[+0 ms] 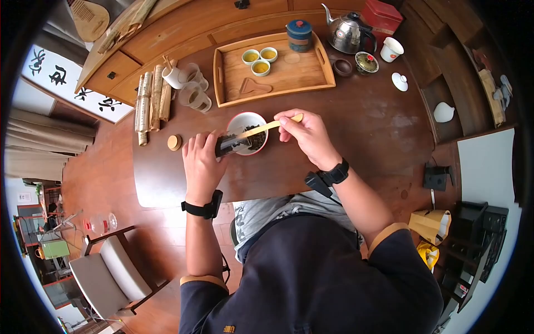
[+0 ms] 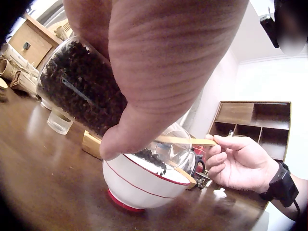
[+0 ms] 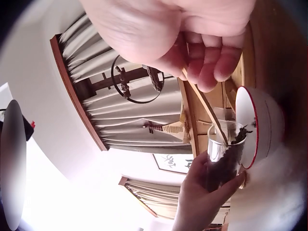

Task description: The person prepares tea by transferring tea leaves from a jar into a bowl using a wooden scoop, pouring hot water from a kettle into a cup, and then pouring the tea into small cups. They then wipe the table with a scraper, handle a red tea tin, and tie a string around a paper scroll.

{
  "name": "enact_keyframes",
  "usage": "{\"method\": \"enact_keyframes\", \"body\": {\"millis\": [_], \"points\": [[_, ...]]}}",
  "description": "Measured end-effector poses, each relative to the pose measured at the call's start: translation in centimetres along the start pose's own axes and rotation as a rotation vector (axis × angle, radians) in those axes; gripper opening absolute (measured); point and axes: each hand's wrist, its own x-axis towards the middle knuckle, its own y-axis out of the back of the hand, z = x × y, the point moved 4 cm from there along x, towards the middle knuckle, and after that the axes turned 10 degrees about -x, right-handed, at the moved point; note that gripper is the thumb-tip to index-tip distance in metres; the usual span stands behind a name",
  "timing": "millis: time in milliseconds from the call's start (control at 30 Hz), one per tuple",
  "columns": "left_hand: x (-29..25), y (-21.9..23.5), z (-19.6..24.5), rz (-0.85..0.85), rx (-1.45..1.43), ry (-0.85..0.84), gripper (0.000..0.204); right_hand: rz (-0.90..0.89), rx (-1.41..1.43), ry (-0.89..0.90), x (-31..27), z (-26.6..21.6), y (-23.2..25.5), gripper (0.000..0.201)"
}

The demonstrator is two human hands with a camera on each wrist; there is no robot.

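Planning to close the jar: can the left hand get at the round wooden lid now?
Probably not: the left hand holds the glass jar, though the round wooden lid lies close by with nothing visibly between.

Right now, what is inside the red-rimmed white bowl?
Dark dry leaves lie inside the bowl. From above, the jar and stick cover part of it; what lies beneath the leaves cannot be seen.

The 2 arms reach forward, the left arm [image 1: 206, 245] running straight ahead, the right arm [image 1: 364, 203] slanting inward from the elbow. The left hand [image 1: 203, 161] grips with its back upward, fingers [image 1: 204, 141] curled, thumb [image 2: 126, 132] set against them. The right hand [image 1: 307, 133] pinches between thumb and index finger, the other 3 bent towards the palm. The 2 hands are apart.
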Motion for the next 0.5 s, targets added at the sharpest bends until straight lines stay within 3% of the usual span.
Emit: {"method": "enact_keyframes", "body": {"millis": [200, 500], "points": [[0.3, -0.3, 0.5, 0.000, -0.003, 0.000, 0.057, -0.059, 0.076, -0.001, 0.3, 0.9, -2.4, 0.022], [0.0, -0.1, 0.3, -0.010, 0.001, -0.003, 0.058, -0.007, -0.111, 0.012, -0.5, 0.3, -1.0, 0.021]]}}
